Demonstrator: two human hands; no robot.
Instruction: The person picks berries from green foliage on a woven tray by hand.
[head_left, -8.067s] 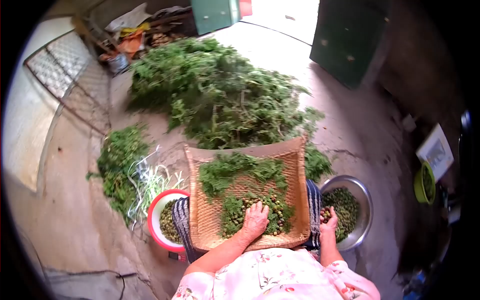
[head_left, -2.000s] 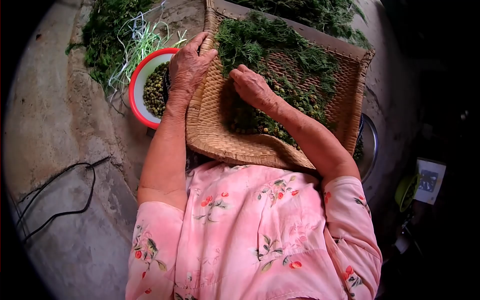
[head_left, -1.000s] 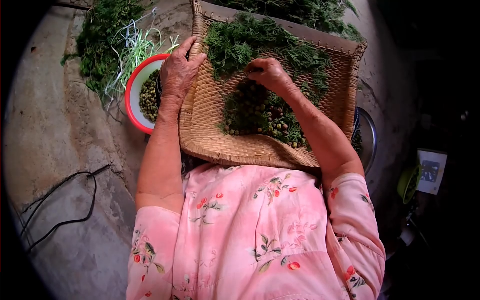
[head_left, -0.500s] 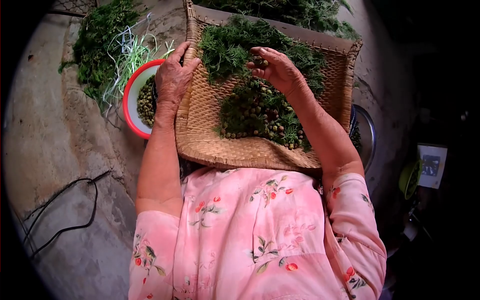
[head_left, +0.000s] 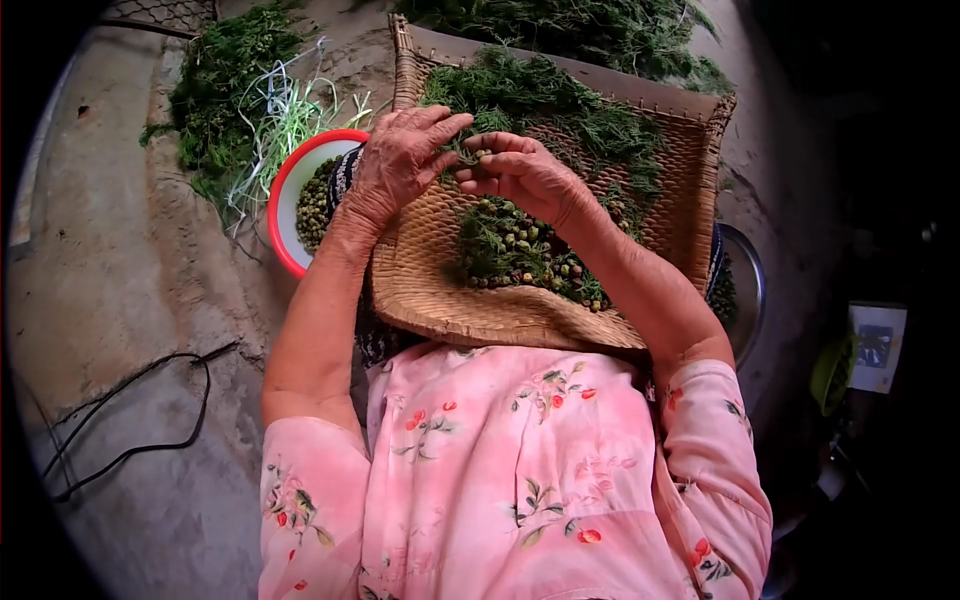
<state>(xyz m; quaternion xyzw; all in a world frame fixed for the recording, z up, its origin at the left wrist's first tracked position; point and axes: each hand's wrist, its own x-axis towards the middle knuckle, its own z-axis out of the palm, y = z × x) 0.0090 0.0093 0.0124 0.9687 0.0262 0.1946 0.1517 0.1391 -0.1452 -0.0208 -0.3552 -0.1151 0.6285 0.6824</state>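
A woven basket tray (head_left: pixel 425 270) rests on my lap, holding feathery green sprigs (head_left: pixel 520 85) toward its far side and a pile of small round green-brown cones (head_left: pixel 530 245) nearer me. Over the tray, my right hand (head_left: pixel 530 175) pinches a cone sprig (head_left: pixel 482 155) between thumb and fingers. My left hand (head_left: pixel 410 155) is beside it, above the tray's left edge, thumb and forefinger apart and close to the sprig. Left of the tray, a red-rimmed white bowl (head_left: pixel 283 215) contains many similar small cones; my left forearm and a patterned cloth cover part of it.
Cut greenery (head_left: pixel 225 90) and pale plastic strings (head_left: pixel 290 125) lie on the concrete floor at left. More branches (head_left: pixel 580 30) are beyond the tray. A black cable (head_left: pixel 195 420) loops at lower left. A metal-rimmed basin (head_left: pixel 755 290) partly shows at right.
My left hand has left the tray's rim and moved right to meet my right hand. The right hand has come down and left. The whole view has shifted slightly.
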